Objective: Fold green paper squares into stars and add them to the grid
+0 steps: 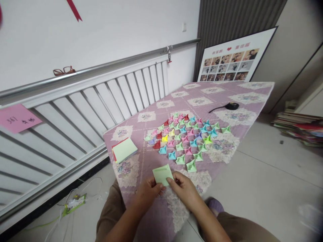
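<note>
A light green paper (163, 174), folded to a small square, is held up over the near part of the table. My left hand (148, 193) pinches its lower left corner, thumb in front. At its right edge my right hand (183, 188) grips it between thumb and fingers. Beyond the hands stand several rows of small folded paper shapes (179, 147) in green, pink, blue, red and yellow. To the left lies a stack of paper sheets (124, 150), light green on top, with red edges showing below.
The table (151, 161) has a purple floral cloth. A black tape-like object (231, 106) with a strap lies toward its far right. A white radiator (113, 97) runs along the left, with glasses (64, 71) above. A photo board (236, 58) leans behind. Books (297, 126) are piled at right.
</note>
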